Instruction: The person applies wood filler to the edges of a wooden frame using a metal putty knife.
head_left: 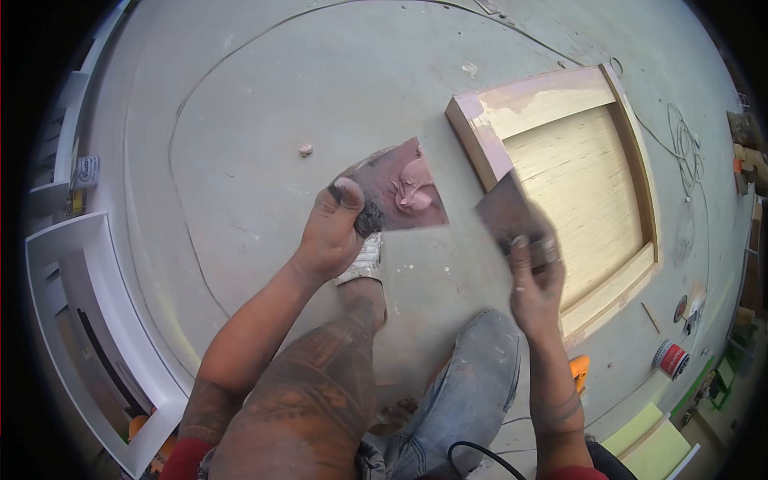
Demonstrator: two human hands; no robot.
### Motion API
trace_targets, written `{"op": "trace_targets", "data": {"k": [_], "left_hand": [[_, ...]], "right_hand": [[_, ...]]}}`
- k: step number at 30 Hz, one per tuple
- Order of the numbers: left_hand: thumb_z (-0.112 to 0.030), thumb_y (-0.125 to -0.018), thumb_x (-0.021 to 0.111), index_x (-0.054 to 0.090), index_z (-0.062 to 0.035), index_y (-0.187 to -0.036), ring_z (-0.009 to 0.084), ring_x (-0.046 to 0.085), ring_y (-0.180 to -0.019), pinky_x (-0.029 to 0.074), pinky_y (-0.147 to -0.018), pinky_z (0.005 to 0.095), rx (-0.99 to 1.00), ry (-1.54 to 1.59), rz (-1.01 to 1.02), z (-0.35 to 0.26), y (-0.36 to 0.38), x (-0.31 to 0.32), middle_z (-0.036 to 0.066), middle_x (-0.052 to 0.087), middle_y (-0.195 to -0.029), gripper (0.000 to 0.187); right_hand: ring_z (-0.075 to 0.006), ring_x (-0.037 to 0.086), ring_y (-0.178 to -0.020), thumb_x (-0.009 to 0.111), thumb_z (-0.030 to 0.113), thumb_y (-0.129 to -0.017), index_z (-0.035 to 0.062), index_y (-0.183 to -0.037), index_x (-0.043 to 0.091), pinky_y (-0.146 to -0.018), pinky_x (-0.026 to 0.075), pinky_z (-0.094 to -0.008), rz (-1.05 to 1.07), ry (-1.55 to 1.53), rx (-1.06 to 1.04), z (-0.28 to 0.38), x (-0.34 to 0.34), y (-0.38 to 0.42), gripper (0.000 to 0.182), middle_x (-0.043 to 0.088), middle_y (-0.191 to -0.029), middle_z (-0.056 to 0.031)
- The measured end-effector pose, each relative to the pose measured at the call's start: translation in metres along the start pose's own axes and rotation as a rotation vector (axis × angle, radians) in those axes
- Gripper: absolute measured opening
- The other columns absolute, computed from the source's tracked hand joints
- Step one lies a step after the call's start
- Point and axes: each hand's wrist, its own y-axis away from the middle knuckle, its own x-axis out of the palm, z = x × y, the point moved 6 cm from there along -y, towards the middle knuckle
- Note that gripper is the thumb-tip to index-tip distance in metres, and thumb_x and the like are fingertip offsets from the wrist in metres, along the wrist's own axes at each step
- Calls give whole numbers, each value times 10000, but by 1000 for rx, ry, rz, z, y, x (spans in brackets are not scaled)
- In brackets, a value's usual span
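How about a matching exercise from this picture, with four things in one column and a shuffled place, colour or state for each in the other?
Things:
1. Pink paste
2. Dark blade
3. Wooden panel
4. Tin

Descriptions:
A. Red and white on its side
B. Held in the right hand
C. Pinkish patches on its frame
D. Heaped on the flat spreader in the left hand

Pairs: 1-D, 2-B, 3-C, 4-A.

The putty (414, 192) is pink, the panel (578, 180) pale yellow
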Motion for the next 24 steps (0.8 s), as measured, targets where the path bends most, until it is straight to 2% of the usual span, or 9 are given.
{"op": "trace_targets", "data": {"k": [3,5,7,9,12,14,19,21,24], "left_hand": [[-381,-1006,565,575,-49,-1404,207,598,-1236,489,-1033,377,218,-505,-44,-16,7,13,112,613,-1361,518],[-377,-970,592,618,-82,-1369,241,613,-1222,494,-1023,392,564,-675,191,-30,5,44,123,635,-1329,496],[-366,-918,620,688,-143,-1302,320,622,-1207,502,-990,423,863,-1004,351,-32,11,59,133,667,-1278,450],[-349,-910,623,690,-148,-1301,318,623,-1203,503,-969,431,835,-1127,332,-33,7,55,118,667,-1284,445],[-212,-839,673,695,-142,-1283,311,645,-1157,520,-907,414,782,-1290,317,-39,7,49,115,678,-1269,450],[-40,-754,732,702,-92,-1241,329,660,-1133,545,-881,400,728,-1393,383,-40,11,47,151,689,-1246,490],[-142,-993,627,634,-33,-1313,270,646,-1142,500,-1011,369,460,-939,156,-24,13,11,169,641,-1315,339],[32,-921,555,634,-60,-1335,247,640,-1132,502,-1003,371,421,-716,80,-21,13,5,146,658,-1306,432],[153,-908,457,616,-49,-1348,219,620,-1129,495,-996,346,369,-604,42,-21,15,-1,134,652,-1328,509]], "right_hand": [[-197,709,-905,610,105,-959,-20,-1182,597,-790,593,-352,8,-513,443,-1,7,5,256,689,-1046,-102],[-230,723,-920,623,110,-932,-41,-1177,589,-800,609,-380,38,-777,725,-16,23,15,290,698,-1067,-128],[-210,718,-948,632,108,-942,-10,-1180,597,-815,605,-355,112,-956,797,-8,37,17,268,697,-1075,-114],[-226,716,-980,645,120,-946,6,-1193,600,-853,604,-361,146,-1046,816,-7,41,15,276,700,-1077,-116],[-276,710,-1040,613,121,-941,-58,-1287,542,-938,595,-400,-52,-984,627,-13,19,-8,396,692,-1148,-175],[-284,663,-1144,613,119,-958,-44,-1306,543,-1007,552,-421,56,-881,401,-6,1,-42,390,677,-1175,-179],[-208,621,-1140,533,123,-1050,10,-1384,547,-1002,483,-370,315,326,-273,-7,-6,-155,354,687,-1170,-106],[-275,625,-1061,512,43,-1018,144,-1322,628,-965,496,-396,331,595,-385,-13,5,-180,340,681,-1227,-118],[-312,592,-1087,545,-27,-947,177,-1308,635,-955,506,-411,447,787,-644,-14,25,-204,424,682,-1222,-90]]}}
